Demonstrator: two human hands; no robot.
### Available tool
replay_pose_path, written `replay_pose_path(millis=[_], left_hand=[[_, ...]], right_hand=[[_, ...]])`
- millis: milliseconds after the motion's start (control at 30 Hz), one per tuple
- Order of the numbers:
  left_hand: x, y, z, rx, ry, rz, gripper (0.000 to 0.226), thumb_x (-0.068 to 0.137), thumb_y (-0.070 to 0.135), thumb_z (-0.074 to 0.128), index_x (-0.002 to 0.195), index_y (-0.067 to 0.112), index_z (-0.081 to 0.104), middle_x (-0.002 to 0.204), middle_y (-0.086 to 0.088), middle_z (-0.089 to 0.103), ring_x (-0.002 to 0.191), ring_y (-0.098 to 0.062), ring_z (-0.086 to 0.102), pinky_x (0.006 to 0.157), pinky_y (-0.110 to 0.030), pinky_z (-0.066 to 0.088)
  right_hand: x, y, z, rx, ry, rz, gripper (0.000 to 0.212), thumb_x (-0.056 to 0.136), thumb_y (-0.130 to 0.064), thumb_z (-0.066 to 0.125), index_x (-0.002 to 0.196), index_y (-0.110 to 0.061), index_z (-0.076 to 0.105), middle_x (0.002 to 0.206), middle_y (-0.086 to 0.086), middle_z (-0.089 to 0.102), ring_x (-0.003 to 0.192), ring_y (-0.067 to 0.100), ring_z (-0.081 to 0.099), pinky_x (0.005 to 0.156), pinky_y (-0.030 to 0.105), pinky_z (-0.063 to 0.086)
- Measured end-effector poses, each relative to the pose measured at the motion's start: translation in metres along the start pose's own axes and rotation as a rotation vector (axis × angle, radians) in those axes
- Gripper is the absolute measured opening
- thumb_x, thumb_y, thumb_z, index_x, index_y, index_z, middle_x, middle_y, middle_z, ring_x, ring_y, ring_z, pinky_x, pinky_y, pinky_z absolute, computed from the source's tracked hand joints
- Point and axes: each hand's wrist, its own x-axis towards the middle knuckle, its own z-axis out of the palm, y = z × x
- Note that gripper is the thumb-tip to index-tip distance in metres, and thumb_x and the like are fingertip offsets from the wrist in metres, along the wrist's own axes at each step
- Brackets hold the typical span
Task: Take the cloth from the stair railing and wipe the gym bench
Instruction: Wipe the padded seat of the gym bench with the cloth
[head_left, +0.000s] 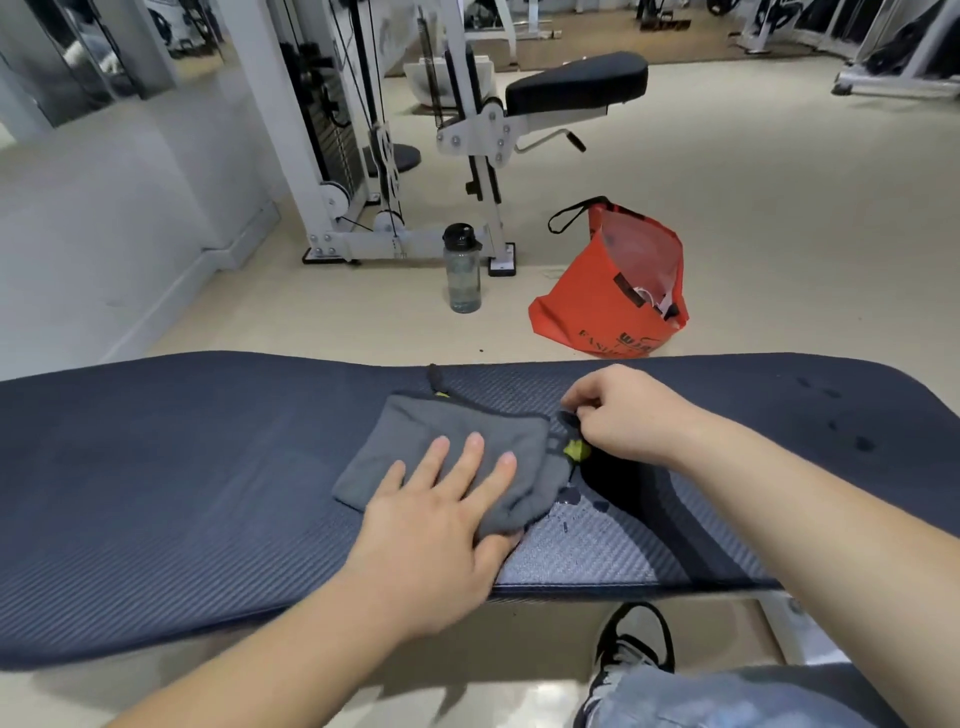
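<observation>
Pale gym flooring stretches behind a long dark bench (182, 467) that runs across the view. On its padded top lies the grey cloth (457, 441), folded, with droplets of water just beside its right edge. Left hand (436, 530) is spread flat, fingers apart, palm pressing down on the cloth. Right hand (623, 415) is curled, fingertips pinched together on the cloth's dark corner by a yellow-green tag. Beyond the bench, a water bottle (463, 270) stands upright on the floor, an orange bag (613, 291) slumped near it, white cable machine (363, 156) behind.
</observation>
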Motion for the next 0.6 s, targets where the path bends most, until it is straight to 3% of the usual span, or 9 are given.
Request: replay_pose_path(millis=[100, 267, 400, 467, 533, 600], left_hand=[[0.018, -0.025, -0.003, -0.033, 0.008, -0.023, 0.066, 0.098, 0.065, 0.019, 0.158, 0.048, -0.004, 0.170, 0.013, -0.007, 0.158, -0.016, -0.002, 0.126, -0.048, 0.013], [0.068, -0.021, -0.012, -0.185, -0.046, -0.248, 0.068, 0.098, 0.064, 0.015, 0.160, 0.042, -0.001, 0.172, 0.006, -0.005, 0.158, -0.027, -0.004, 0.123, -0.059, 0.011], [0.008, 0.021, -0.001, -0.117, -0.006, -0.115, 0.070, 0.098, 0.063, 0.016, 0.159, 0.040, -0.009, 0.172, 0.005, -0.011, 0.158, -0.028, -0.008, 0.123, -0.059, 0.008], [-0.029, 0.028, 0.007, -0.046, -0.026, 0.030, 0.073, 0.098, 0.061, 0.021, 0.158, 0.040, -0.014, 0.171, 0.004, -0.014, 0.158, -0.029, -0.010, 0.123, -0.059, 0.007], [-0.041, 0.017, 0.007, 0.001, 0.010, 0.151, 0.073, 0.096, 0.060, 0.028, 0.160, 0.042, -0.003, 0.172, 0.003, -0.003, 0.158, -0.029, 0.001, 0.122, -0.058, 0.016], [-0.026, -0.003, 0.004, 0.002, 0.040, 0.161, 0.069, 0.097, 0.060, 0.029, 0.160, 0.044, 0.005, 0.172, 0.007, 0.003, 0.158, -0.023, 0.007, 0.123, -0.055, 0.020]], right_hand=[[0.001, -0.003, 0.000, -0.028, 0.001, -0.001, 0.045, 0.087, -0.013, 0.050, 0.122, -0.028, 0.073, 0.126, -0.002, 0.072, 0.118, 0.023, 0.064, 0.102, 0.040, 0.053], [-0.002, -0.002, 0.001, 0.003, -0.003, -0.007, 0.045, 0.093, -0.013, 0.050, 0.134, -0.022, 0.067, 0.136, 0.000, 0.069, 0.127, 0.021, 0.061, 0.109, 0.034, 0.047], [-0.003, 0.000, -0.001, 0.037, -0.008, -0.017, 0.038, 0.095, -0.014, 0.051, 0.125, -0.021, 0.073, 0.120, 0.001, 0.073, 0.109, 0.019, 0.064, 0.092, 0.028, 0.048], [-0.002, -0.001, -0.001, 0.026, -0.009, -0.028, 0.036, 0.095, -0.017, 0.051, 0.123, -0.023, 0.073, 0.122, -0.001, 0.072, 0.111, 0.019, 0.063, 0.095, 0.029, 0.049], [0.000, -0.003, 0.000, -0.003, 0.005, -0.040, 0.034, 0.095, -0.021, 0.052, 0.121, -0.026, 0.074, 0.123, -0.002, 0.072, 0.114, 0.021, 0.064, 0.100, 0.034, 0.051], [0.001, -0.002, 0.001, -0.003, 0.026, -0.038, 0.031, 0.095, -0.024, 0.053, 0.117, -0.027, 0.075, 0.121, -0.001, 0.074, 0.112, 0.022, 0.065, 0.101, 0.036, 0.052]])
